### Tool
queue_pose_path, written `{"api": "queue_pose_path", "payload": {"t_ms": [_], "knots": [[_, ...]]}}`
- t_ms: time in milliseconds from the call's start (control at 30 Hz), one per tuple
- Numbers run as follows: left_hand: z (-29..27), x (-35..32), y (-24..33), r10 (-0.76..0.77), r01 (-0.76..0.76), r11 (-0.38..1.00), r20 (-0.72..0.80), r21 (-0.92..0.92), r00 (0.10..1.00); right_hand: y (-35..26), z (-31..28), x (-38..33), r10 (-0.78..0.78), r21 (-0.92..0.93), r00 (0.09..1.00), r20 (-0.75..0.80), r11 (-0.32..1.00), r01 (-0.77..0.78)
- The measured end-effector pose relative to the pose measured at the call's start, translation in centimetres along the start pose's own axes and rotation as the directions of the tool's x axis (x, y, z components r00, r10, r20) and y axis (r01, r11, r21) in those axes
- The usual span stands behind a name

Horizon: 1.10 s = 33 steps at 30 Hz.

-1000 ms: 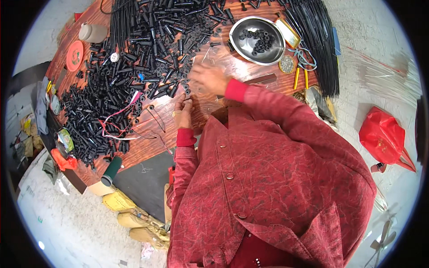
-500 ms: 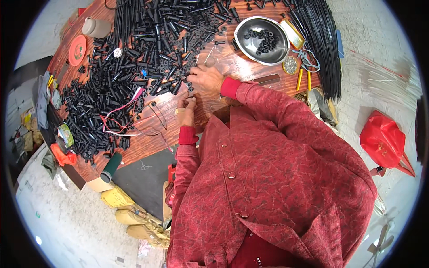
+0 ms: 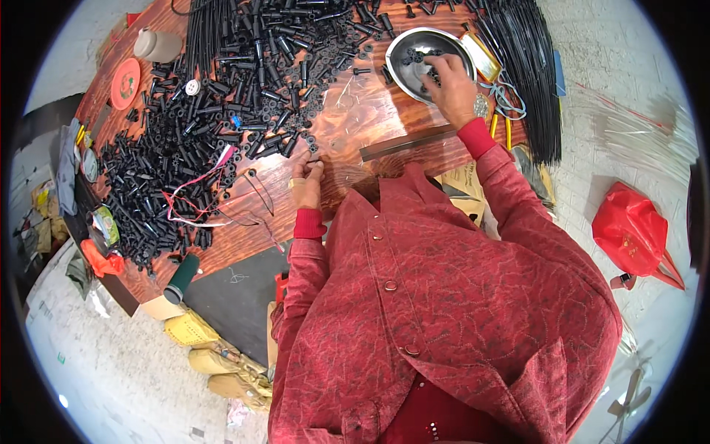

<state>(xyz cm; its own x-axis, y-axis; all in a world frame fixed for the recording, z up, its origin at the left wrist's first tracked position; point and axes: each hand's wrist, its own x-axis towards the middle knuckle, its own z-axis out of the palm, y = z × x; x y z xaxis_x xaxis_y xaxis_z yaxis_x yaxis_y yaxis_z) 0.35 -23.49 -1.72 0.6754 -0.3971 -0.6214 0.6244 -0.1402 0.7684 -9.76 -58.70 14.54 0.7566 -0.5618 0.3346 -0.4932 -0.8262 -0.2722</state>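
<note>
My left hand (image 3: 307, 189) is closed at the near edge of the heap, thumb and fingertips pinched on a small dark piece too small to name. My right hand (image 3: 452, 92) reaches over the rim of a shiny metal bowl (image 3: 473, 70). Its thumb and forefinger are curved and apart, above small black rings (image 3: 414, 56) lying inside. Part of the rings is hidden behind the hand. Just beyond my left hand spreads a heap of black tubular parts (image 3: 270, 96), mixed with small rings.
A dark flat bar (image 3: 407, 143) lies near the table edge. Yellow-handled pliers (image 3: 494, 133) and bundled black rods (image 3: 529, 81) are at right. Pink and white string (image 3: 194, 181), an orange-red dish (image 3: 126, 83), a beige container (image 3: 157, 46) and a dark green cylinder (image 3: 182, 280) are at left.
My right hand has moved from beside my left hand, rightward and away from me, to the metal bowl. My left hand stays in place, still pinched. The flat bar is now more exposed.
</note>
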Motion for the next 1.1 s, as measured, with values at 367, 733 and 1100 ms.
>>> {"api": "queue_pose_path", "payload": {"t_ms": [367,733,1100], "knots": [[0.0,-1.1,0.5,-0.025,0.022,0.997,-0.036,-0.075,0.999,-14.5,15.1,-7.4,-0.621,0.404,0.691,0.371,0.778,0.482],[0.8,0.0,1.3,-0.011,0.012,1.000,0.036,-0.029,0.999,-9.2,14.9,-7.7,-0.474,0.487,0.848,0.236,0.813,0.319],[-0.2,1.6,0.2,0.085,-0.079,0.974,-0.022,0.212,0.996,-1.6,0.2,-0.2,0.042,0.123,0.994,0.097,0.991,-0.054]]}}
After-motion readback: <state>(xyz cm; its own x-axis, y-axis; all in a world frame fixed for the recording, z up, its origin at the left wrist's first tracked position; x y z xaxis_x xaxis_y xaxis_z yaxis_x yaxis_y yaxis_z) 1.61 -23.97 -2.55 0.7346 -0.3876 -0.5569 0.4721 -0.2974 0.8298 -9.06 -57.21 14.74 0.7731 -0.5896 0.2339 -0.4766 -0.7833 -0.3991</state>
